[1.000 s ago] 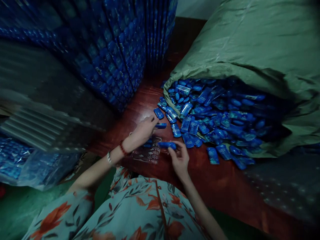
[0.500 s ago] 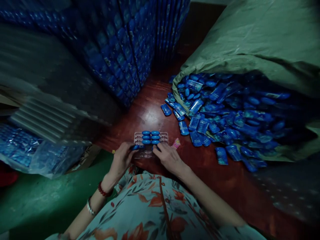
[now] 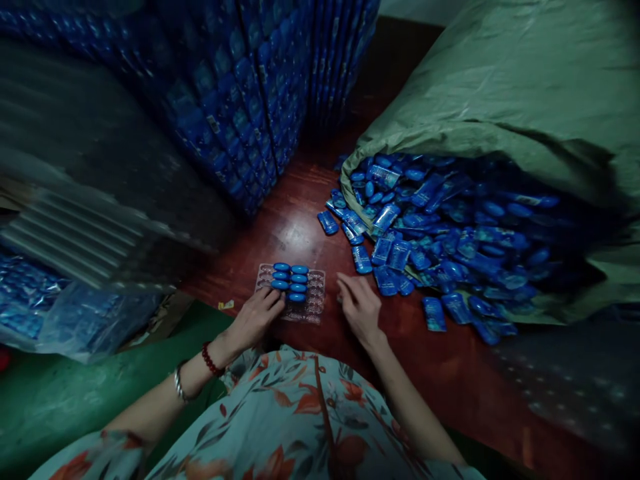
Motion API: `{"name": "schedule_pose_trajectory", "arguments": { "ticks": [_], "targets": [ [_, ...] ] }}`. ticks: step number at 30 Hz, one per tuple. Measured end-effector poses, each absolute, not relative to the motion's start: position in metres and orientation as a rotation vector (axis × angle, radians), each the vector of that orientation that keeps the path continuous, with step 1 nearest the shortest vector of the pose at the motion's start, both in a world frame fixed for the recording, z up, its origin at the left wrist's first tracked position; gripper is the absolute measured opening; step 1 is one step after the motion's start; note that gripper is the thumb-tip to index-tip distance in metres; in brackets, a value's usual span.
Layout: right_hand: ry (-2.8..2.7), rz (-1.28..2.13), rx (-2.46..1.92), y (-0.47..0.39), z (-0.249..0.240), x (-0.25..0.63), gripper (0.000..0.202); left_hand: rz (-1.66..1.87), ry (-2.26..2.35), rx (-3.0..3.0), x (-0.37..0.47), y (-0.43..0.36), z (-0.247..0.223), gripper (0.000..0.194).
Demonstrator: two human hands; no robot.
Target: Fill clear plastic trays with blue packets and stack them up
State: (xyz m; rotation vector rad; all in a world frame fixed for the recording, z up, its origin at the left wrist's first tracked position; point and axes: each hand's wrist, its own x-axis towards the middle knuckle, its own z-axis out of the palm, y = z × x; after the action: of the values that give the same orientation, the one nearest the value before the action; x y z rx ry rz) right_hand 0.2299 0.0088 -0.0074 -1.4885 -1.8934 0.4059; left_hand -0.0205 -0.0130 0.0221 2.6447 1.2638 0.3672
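Note:
A clear plastic tray (image 3: 316, 293) with rows of moulded slots lies on the red-brown table near my body. Blue oval pieces (image 3: 298, 288) fill two columns in its middle, three showing on the left and several on the right. My left hand (image 3: 261, 312) has its fingers together at the tray's left column, below the lowest visible piece there; what lies under the fingertips is hidden. To the right of the tray, apart from it, my right hand (image 3: 361, 308) is over the table with loosely bent fingers, thumb and forefinger apart, and nothing visible between them.
A large greenish sack (image 3: 500, 87) lies on the right, spilling blue wrapped packs (image 3: 395, 253) onto the table (image 3: 295, 233). Stacked blue filled trays (image 3: 250, 100) stand at the back left, with nested clear trays (image 3: 75, 233) before them. A small yellow scrap (image 3: 226, 305) lies at the edge.
My right hand has left the tray and moved right, covering the spot of a pink scrap. My left hand has come in over the left column. The blue piece in its fingers no longer shows.

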Motion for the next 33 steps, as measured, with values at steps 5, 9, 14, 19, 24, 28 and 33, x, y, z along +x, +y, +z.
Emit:
{"name": "schedule_pose_trajectory", "arguments": {
  "ticks": [5, 9, 14, 19, 24, 28, 33],
  "targets": [
    [-1.83, 0.146, -1.928, 0.04, -0.001, 0.252, 0.036, 0.537, 1.277, 2.66, -0.017, -0.013, 0.016, 0.035],
    [-2.076, 0.008, -2.273, 0.055, 0.008, 0.251, 0.036, 0.901, 1.364, 2.652, -0.01, 0.008, 0.027, 0.023],
    [-2.171, 0.046, -2.225, 0.048, 0.002, 0.237, 0.021, 0.653, 1.32, 2.591, 0.02, 0.108, 0.038, 0.021],
    [-1.986, 0.374, -1.916, 0.018, -0.002, 0.241, 0.025, 0.068, 0.915, 2.939, 0.068, 0.19, 0.014, 0.028],
    [-1.786, 0.719, -1.54, -0.016, 0.017, 0.246, 0.022, -0.129, 0.931, 2.974, 0.084, 0.194, 0.005, 0.028],
    [-1.976, 0.829, -1.281, -0.024, 0.026, 0.232, 0.022, 0.086, 1.184, 2.759, 0.047, 0.17, 0.022, 0.022],
    [-2.319, 0.524, -1.151, -0.012, 0.016, 0.208, 0.031, 0.835, 1.447, 2.309, -0.026, 0.088, 0.055, 0.023]
  ]
}}
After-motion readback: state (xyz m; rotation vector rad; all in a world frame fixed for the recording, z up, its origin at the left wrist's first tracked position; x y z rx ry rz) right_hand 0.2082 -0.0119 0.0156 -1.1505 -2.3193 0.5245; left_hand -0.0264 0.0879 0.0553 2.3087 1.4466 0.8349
